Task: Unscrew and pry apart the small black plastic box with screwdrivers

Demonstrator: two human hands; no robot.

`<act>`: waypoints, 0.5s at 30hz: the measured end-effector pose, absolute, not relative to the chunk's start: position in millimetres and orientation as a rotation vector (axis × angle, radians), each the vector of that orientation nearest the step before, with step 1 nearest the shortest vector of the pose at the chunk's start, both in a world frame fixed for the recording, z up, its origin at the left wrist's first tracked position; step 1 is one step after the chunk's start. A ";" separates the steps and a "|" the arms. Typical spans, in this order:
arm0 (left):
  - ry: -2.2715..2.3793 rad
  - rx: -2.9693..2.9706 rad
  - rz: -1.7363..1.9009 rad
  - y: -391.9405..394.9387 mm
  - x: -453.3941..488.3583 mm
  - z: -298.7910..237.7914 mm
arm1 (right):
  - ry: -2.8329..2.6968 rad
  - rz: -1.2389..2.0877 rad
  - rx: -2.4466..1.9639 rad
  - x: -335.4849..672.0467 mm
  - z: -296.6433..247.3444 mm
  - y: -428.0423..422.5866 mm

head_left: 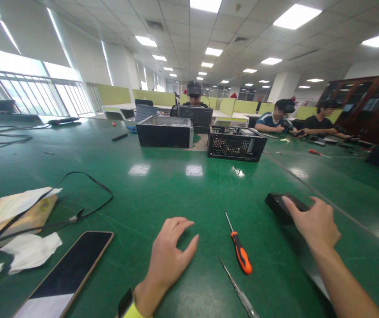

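Note:
My left hand (173, 251) is over the green table near the front, thumb and fingers apart, with nothing in it. To its right lies an orange and black screwdriver (241, 254), its shaft pointing away from me. Closer to me is a slim screwdriver-like tool (239, 289) with a metallic, see-through-looking handle. On the right, my right hand (317, 223) grips a long black box-like piece (280, 212), thumb on its top. Part of that piece is blurred and covered by the hand and forearm, so its exact kind is unclear.
A phone (73, 260), crumpled tissue (33, 251), a tissue pack (41, 212) and a black cable (93, 179) lie at left. Ahead stand an open black computer case (166, 138) and a perforated metal case (232, 148). Several people sit beyond; a red screwdriver (315, 152) lies far right.

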State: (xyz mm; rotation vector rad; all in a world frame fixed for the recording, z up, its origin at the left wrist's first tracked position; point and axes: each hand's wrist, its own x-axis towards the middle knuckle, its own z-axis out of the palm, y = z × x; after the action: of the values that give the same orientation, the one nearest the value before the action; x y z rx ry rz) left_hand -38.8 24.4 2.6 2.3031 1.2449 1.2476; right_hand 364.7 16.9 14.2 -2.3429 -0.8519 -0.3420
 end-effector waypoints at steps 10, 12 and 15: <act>1.236 2.288 1.231 23.5 -37.4 0.7 | -0.925 -0.258 -2.255 430.6 -15.1 12.8; 1.239 2.288 1.239 24.4 -37.0 1.2 | -0.877 -0.330 -2.202 429.9 -11.5 12.5; 1.236 2.294 1.250 24.4 -35.7 2.5 | -0.829 -0.485 -2.066 410.5 3.0 11.3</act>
State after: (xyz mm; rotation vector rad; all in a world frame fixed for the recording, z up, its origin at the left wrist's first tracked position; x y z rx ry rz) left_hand -35.7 24.4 2.5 2.2937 1.2362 1.2497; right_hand 410.5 11.3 3.0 -2.0664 -0.8294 -0.4848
